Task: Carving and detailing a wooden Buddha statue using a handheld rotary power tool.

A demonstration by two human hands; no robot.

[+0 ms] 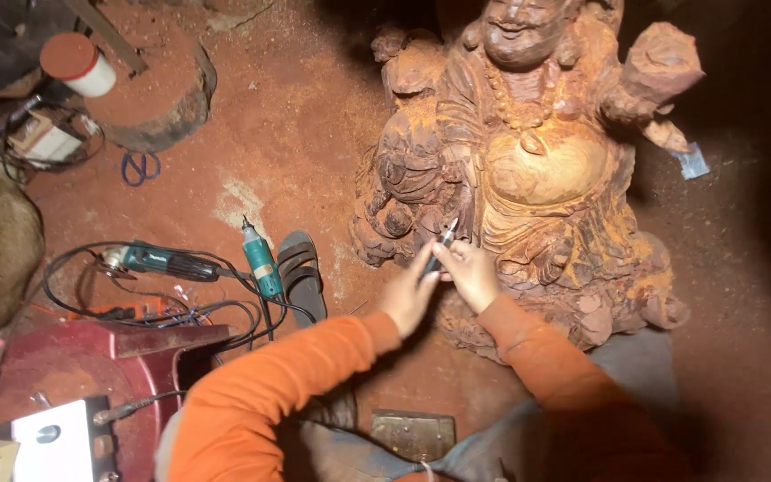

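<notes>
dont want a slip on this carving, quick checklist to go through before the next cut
1. Grip on the tool: ok. The left hand and the right hand both close on the slim carving tool.
2. Tip placement: ok. It sits in the folds at the middle of the wooden statue.
3. Fingers ahead of the tip: cannot tell, the hands bunch together there.
4. Statue steady: cannot tell. It stands on the red dusty floor with no clamp in sight.
5. Cords underfoot: not ok. The teal angle grinder and teal rotary tool lie by the left arm in tangled cables, beside a sandal.
</notes>
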